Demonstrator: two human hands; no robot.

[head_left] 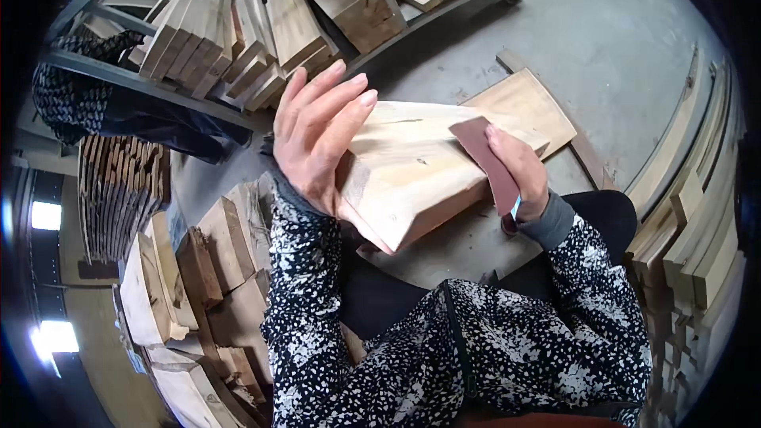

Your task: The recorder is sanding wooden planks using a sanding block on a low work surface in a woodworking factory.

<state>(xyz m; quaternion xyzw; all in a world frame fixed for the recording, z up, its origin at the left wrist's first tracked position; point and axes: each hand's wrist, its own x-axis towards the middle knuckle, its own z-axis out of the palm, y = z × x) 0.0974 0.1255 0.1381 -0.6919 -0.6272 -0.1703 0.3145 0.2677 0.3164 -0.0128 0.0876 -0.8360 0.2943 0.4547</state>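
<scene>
A pale wooden block [420,166] with a slanted end lies in front of me, its grain and a small dark knot showing on top. My left hand [317,139] is at the block's left end, fingers stretched up and apart, the heel of the hand by the wood's edge. In my right hand [521,170] is a reddish-brown piece of sandpaper [482,160], held over the block's right side. A small light-blue bit shows below that hand, too little to name. Beyond the block, another wooden board [531,107] sticks out to the right.
A metal rack cart [396,20] stacked with planks stands at the back. Rough timber pieces [226,246] pile up on my left, near a stack of thin boards [123,190]. Long curved planks [690,214] stand at right. Another person's dark-trousered leg [158,119] shows at far left.
</scene>
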